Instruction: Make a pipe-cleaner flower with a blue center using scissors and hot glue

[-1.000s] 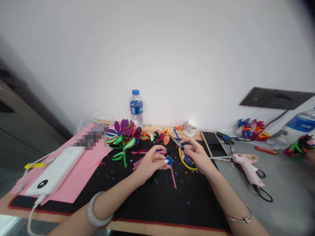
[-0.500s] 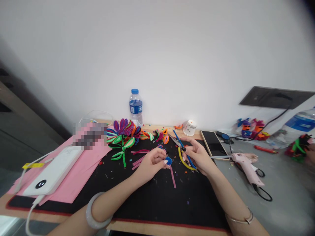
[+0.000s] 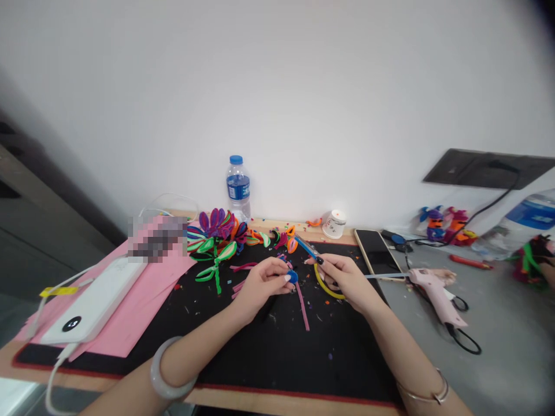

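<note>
My left hand (image 3: pixel 264 286) is closed, pinching a small flat blue coil (image 3: pixel 293 277) between thumb and fingers above the black mat. My right hand (image 3: pixel 344 277) is closed on a blue pipe cleaner (image 3: pixel 306 247), whose free end points up and left. Along that end lie scissor blades, mostly covered; I cannot tell whether the hand touches them. A curved yellow strip (image 3: pixel 325 288) shows just under the right fingers. Between the hands, a pink pipe cleaner (image 3: pixel 303 309) rests on the mat. Green, purple and orange looped pipe-cleaner pieces (image 3: pixel 219 251) are gathered behind my left hand.
A water bottle (image 3: pixel 238 188) and a white paper cup (image 3: pixel 334 224) stand by the wall. To the right are a phone (image 3: pixel 378 254), a pink glue gun (image 3: pixel 437 297) and a red pen (image 3: pixel 470 262). Pink sheets (image 3: pixel 130 323) and a white power bank (image 3: pixel 97 300) lie left.
The blue pipe cleaner in my right hand has swung lower and leftward, now covering much of the scissors. My left hand has shifted slightly left and up with the blue coil.
</note>
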A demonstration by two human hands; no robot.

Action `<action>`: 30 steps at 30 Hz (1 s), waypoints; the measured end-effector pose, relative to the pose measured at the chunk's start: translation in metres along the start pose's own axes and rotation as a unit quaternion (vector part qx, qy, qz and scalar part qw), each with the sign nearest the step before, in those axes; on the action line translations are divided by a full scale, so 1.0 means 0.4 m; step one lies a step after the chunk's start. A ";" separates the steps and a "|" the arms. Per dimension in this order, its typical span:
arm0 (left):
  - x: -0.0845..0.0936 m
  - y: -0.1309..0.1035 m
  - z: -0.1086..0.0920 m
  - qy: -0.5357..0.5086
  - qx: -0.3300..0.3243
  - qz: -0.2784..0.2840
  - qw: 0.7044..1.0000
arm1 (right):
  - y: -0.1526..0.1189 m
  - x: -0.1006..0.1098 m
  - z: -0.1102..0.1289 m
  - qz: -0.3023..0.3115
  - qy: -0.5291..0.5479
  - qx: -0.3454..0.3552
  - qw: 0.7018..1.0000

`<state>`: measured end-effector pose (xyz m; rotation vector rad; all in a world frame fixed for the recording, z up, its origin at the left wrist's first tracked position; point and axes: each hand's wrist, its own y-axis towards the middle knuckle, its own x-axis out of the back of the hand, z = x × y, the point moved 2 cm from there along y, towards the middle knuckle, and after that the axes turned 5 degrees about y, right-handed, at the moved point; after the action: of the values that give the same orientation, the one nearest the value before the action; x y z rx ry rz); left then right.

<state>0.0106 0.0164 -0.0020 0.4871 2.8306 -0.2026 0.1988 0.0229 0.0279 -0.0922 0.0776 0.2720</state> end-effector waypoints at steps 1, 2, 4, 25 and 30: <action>0.000 -0.001 -0.002 -0.004 0.006 -0.004 1.000 | 0.001 -0.001 -0.001 -0.002 -0.011 0.000 1.000; 0.000 -0.002 -0.005 -0.010 0.012 -0.006 1.000 | 0.002 -0.002 -0.001 -0.006 -0.025 0.002 1.000; 0.000 -0.004 -0.009 -0.028 0.023 -0.012 0.999 | 0.003 -0.003 0.001 -0.018 -0.056 0.011 0.998; 0.004 0.000 -0.013 0.001 0.027 -0.050 0.998 | 0.004 -0.013 -0.009 -0.025 -0.086 -0.007 0.996; -0.002 -0.001 -0.022 0.035 0.010 -0.058 0.998 | 0.002 -0.013 -0.001 -0.022 -0.101 0.010 0.995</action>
<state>0.0090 0.0171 0.0067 0.3409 2.9296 -0.2396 0.1935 0.0220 0.0278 -0.0455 -0.1221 0.2351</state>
